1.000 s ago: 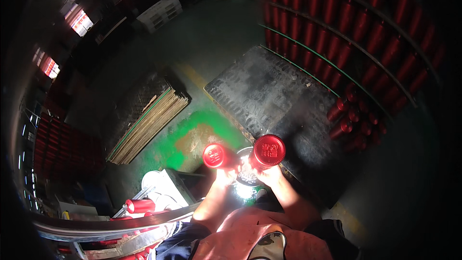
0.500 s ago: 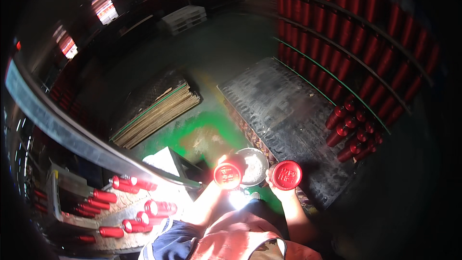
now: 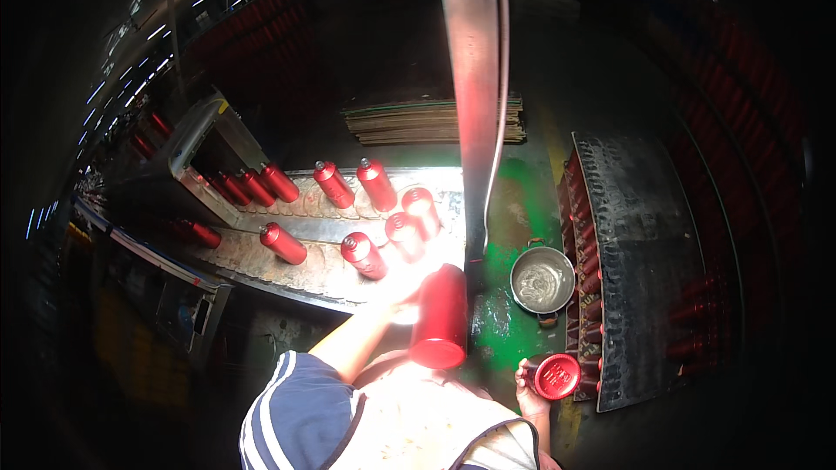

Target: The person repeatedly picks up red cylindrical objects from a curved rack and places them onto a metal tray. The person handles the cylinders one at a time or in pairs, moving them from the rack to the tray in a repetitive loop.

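My left hand [image 3: 402,306], washed out by bright light, is closed around a red bottle [image 3: 441,318]. That bottle is tilted, its base toward me, beside the near right end of the lit conveyor [image 3: 340,294]. Lower right, the fingers of my right hand [image 3: 528,396] wrap a second red bottle [image 3: 557,377], whose round embossed base faces up at me. On the conveyor stand several more red bottles with narrow necks, among them one at the front [image 3: 364,257] and one at the back [image 3: 376,184]. Glare blurs two bottles nearest the left hand.
An upright metal post [image 3: 477,104] rises beyond the conveyor's right end. A two-handled metal pot [image 3: 542,280] sits right of it. Further right, a dark sheet [image 3: 640,287] covers rows of red bottles. Stacked boards [image 3: 401,124] lie behind; a machine housing [image 3: 205,135] spans the conveyor's left.
My view has turned left toward the conveyor. The left hand's bottle has swung over beside the conveyor's end and now shows its side. The right hand still holds its bottle, lower in view.
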Demonstrator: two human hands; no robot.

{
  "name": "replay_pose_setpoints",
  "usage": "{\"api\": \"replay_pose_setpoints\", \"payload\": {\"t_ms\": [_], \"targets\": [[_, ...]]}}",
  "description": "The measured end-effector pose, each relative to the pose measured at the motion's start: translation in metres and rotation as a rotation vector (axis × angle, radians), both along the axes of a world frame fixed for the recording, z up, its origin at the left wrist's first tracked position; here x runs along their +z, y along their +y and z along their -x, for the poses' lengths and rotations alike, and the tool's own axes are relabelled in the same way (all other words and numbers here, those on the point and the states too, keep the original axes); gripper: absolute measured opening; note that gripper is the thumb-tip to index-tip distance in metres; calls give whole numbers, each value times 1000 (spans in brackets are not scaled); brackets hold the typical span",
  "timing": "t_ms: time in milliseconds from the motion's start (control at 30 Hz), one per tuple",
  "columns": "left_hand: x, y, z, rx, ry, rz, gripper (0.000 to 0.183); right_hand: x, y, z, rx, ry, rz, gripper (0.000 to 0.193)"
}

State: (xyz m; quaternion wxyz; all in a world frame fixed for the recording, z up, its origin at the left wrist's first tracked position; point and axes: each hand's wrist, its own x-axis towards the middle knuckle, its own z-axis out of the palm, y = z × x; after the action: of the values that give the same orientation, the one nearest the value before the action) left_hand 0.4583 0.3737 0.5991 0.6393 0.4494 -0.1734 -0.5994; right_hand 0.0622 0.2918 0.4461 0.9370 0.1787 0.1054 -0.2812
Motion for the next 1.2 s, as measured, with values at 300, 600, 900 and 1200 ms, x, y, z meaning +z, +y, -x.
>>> {"api": "replay_pose_setpoints", "payload": {"t_ms": [300,600,900,1200], "targets": [[164,224,-261,663,-859,-64,39,118,23,-181,152,-113,378,45],[66,261,-507,792,-1450,-657,40,134,74,-297,-66,585,625,49],[-63,234,-569,848,-1494,-855,51,214,100,-346,-153,1299,1168,62],[22,224,-467,1018,-1544,-306,42,144,65,-419,-165,1578,2036,46]]}}
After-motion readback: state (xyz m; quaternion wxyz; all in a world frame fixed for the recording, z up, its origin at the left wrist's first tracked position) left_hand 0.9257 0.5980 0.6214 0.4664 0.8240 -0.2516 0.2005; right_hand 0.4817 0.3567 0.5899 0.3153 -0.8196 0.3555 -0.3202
